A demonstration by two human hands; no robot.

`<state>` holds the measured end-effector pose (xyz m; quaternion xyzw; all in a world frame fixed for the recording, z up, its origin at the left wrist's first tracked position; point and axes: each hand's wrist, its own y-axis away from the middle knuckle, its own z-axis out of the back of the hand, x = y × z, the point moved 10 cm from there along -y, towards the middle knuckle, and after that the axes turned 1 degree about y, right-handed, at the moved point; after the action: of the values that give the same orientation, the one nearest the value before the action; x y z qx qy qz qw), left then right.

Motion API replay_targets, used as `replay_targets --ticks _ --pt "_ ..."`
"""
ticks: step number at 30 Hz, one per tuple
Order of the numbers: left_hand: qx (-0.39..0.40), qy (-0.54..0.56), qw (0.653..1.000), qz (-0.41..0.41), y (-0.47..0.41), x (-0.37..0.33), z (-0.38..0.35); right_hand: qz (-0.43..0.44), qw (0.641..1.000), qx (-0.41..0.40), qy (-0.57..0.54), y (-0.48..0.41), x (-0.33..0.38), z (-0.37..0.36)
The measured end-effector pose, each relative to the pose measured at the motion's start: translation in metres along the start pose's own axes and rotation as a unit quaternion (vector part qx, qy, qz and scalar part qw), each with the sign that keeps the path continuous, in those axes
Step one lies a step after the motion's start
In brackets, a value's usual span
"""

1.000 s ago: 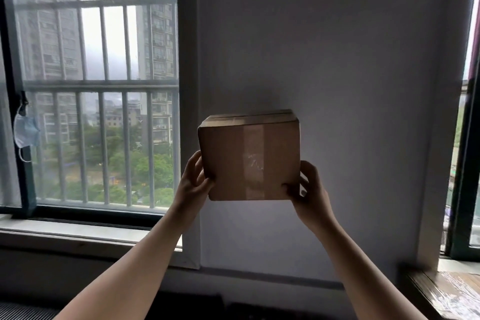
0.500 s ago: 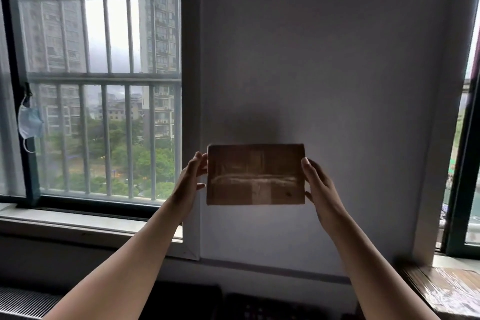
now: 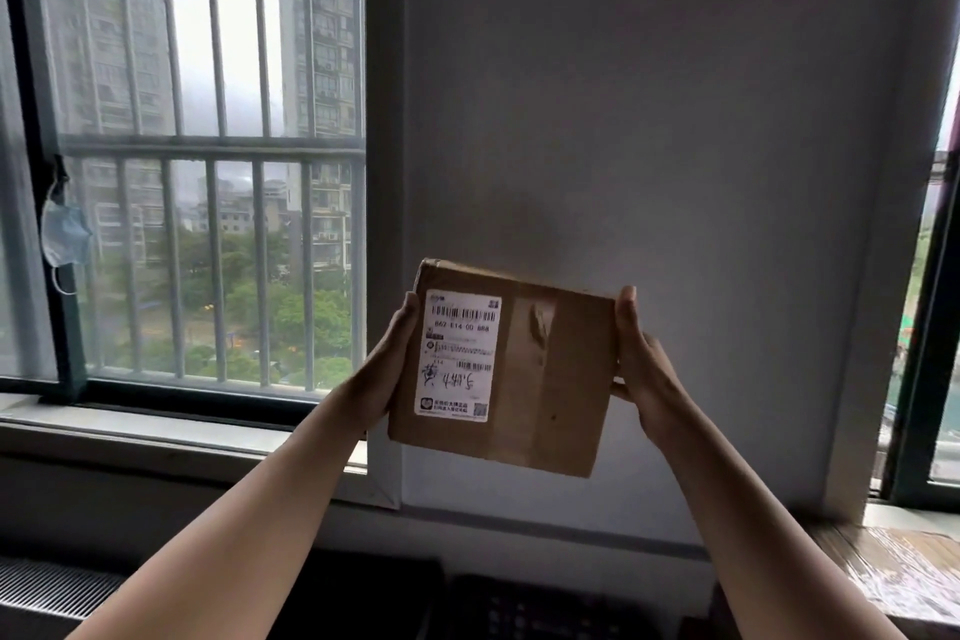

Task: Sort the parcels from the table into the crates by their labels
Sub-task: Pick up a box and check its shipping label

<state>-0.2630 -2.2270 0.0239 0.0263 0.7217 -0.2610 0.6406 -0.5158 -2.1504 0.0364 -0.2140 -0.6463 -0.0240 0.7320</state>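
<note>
Cardboard parcel (image 3: 545,379): held up in the air before the grey wall (image 3: 649,120), slightly tilted; shipping label (image 3: 460,353) faces the person
Left hand (image 3: 389,364): grips the left edge; fingers hidden behind
Right hand (image 3: 641,364): grips the right edge, thumb upright
Handling: probably light and stiff; taped face may be slippery; side edges suit holding best

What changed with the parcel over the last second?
The parcel was rotated between the hands: first a plain taped face showed, then a narrow side, and now the face with the white label is towards the camera, slightly tilted. The left hand and right hand kept holding its opposite edges throughout. The face mask hanging by the window is unchanged.
</note>
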Motion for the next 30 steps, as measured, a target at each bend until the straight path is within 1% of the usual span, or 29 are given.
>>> replay_targets --ticks 2,5,10,12,14,15,17,19,21,24,28,30 --pt "0.011 0.002 1.000 0.012 -0.001 -0.002 0.000 -0.024 0.999 -0.024 0.015 -0.004 -0.003 0.005" --pt "0.002 -0.014 1.000 0.020 -0.004 -0.004 0.004 -0.029 0.997 -0.051 0.040 -0.009 -0.001 0.009" --pt "-0.015 0.013 1.000 0.022 -0.005 -0.003 0.011 -0.017 0.999 -0.029 0.043 -0.008 0.000 0.002" --pt "-0.005 0.026 0.999 0.017 0.000 -0.003 0.007 0.013 0.999 -0.005 0.031 -0.003 0.002 -0.005" --pt "0.011 0.047 0.999 0.025 0.005 -0.002 0.003 0.052 0.997 0.057 -0.009 -0.001 -0.001 -0.019" --pt "0.011 0.058 0.998 0.036 0.007 0.002 0.004 0.051 0.993 0.096 -0.039 0.001 -0.009 -0.027" --pt "0.003 0.066 0.996 0.057 0.010 0.011 0.009 0.021 0.985 0.152 -0.077 0.004 -0.034 -0.038" --pt "0.004 0.053 0.995 0.082 0.014 0.025 0.014 -0.003 0.982 0.177 -0.068 0.007 -0.058 -0.048" --pt "-0.005 0.037 0.993 0.111 0.018 0.042 0.021 -0.027 0.984 0.169 -0.056 0.009 -0.080 -0.055" --pt "-0.032 0.015 0.987 0.159 0.024 0.069 0.032 -0.056 0.985 0.146 -0.069 0.008 -0.110 -0.064" --pt "-0.064 0.001 0.966 0.249 0.035 0.126 0.056 -0.140 0.981 0.103 -0.081 0.006 -0.170 -0.085" --pt "-0.061 0.001 0.959 0.278 0.037 0.154 0.065 -0.173 0.977 0.097 -0.084 0.010 -0.195 -0.094"
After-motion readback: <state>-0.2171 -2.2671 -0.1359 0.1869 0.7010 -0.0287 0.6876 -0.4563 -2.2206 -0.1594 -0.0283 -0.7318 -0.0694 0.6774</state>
